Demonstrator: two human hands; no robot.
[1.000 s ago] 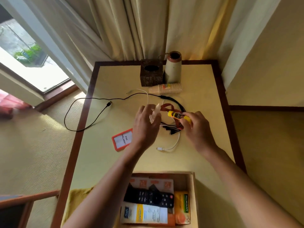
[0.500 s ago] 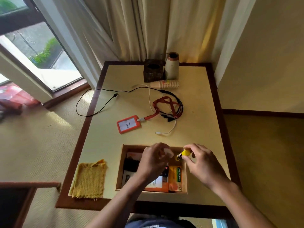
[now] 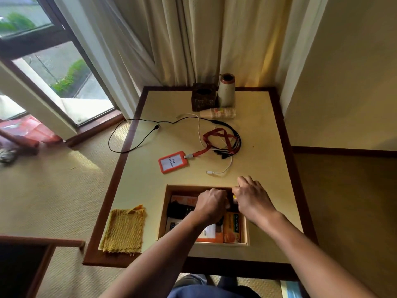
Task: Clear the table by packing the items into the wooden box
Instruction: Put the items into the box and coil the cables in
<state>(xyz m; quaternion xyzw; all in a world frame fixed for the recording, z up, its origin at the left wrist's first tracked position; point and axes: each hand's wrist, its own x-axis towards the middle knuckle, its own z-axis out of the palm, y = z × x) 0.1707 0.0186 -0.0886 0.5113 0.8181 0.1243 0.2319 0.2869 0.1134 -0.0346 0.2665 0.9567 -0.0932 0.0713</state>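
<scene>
Wooden box (image 3: 189,187), set at the near edge of the table (image 3: 257,130) so that both of your arms reach it without stretching, already holds a black remote (image 3: 178,209), an orange soap carton (image 3: 233,229) and some paper packets laid flat to save room. Your left hand (image 3: 211,204) dips into the box with fingers curled downward; what they enclose is hidden, so its grasp cannot be told. Your right hand (image 3: 253,198) hovers over the far right corner and pinches a small yellow item (image 3: 235,197), of which only a sliver shows, probably to seat it in the gap beside the remote. Yet to be packed: the orange badge holder (image 3: 173,161) on its red lanyard (image 3: 217,136), the black cable (image 3: 133,145) trailing over the table's left edge, the white cable (image 3: 225,168) and the yellow cloth (image 3: 124,229).
</scene>
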